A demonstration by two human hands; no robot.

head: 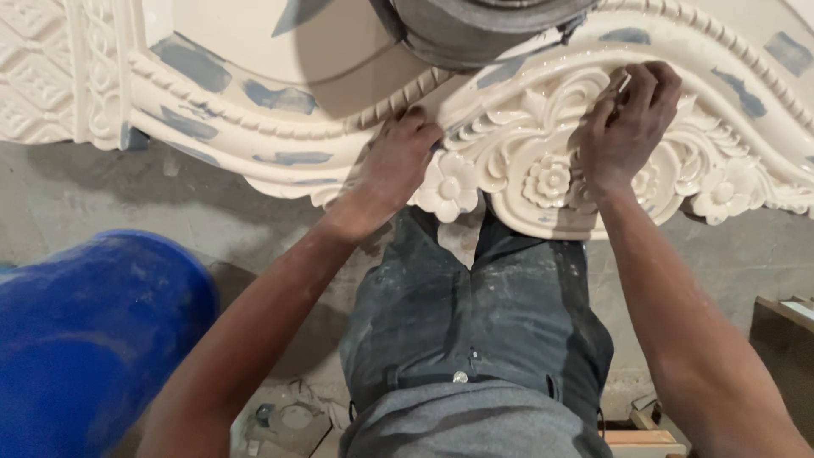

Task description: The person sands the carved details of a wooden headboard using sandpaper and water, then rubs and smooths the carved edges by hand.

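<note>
A large cream carved wooden panel [280, 51] with floral relief and grey-blue filler patches lies across the top of the view. My left hand [400, 161] rests on its rope-pattern edge next to a carved flower [449, 185], fingers curled against the moulding. My right hand [629, 119] presses a small folded piece of sandpaper [621, 85] against the carved scrollwork [543, 110] above a central rosette [549, 181]. My legs in dusty dark trousers [475, 314] are below the panel.
A blue plastic barrel [85, 339] stands at the lower left. Dusty concrete floor [212, 212] lies under the panel. Small tins and debris [284, 424] sit by my feet, and wooden pieces [784, 309] are at the right edge.
</note>
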